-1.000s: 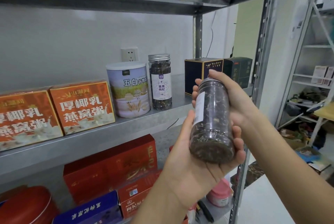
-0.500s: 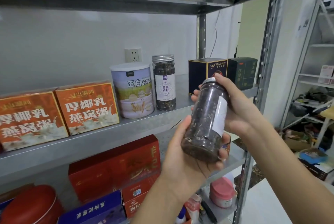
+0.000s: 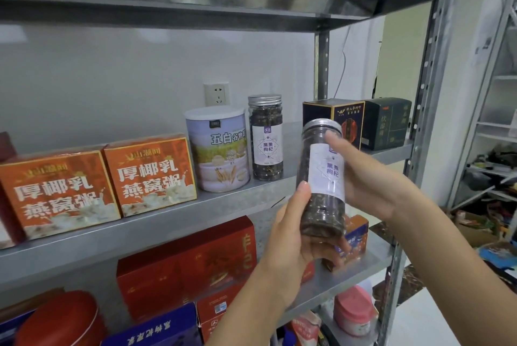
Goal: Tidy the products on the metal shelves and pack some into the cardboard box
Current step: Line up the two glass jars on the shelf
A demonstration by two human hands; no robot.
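A clear jar of dark dried berries (image 3: 321, 178) with a silver lid and a white label hangs in front of the metal shelf (image 3: 237, 200). My left hand (image 3: 293, 239) grips its lower part from the left and below. My right hand (image 3: 372, 178) holds its upper part from the right, thumb across the label. A matching jar (image 3: 265, 138) stands on the shelf beside a white-lidded grain tin (image 3: 218, 150). Two orange boxes (image 3: 151, 175) sit further left. No cardboard box is in view.
A dark blue box (image 3: 347, 119) and a dark green box (image 3: 386, 122) stand at the shelf's right end. Red boxes (image 3: 184, 264) fill the shelf below, with a red round tin (image 3: 58, 320) and a pink-lidded tub (image 3: 354, 315) lower down. Another rack (image 3: 492, 127) stands to the right.
The jar has turned in both hands so its white label now faces me, and it stands more upright. It has also risen a little toward the shelf.
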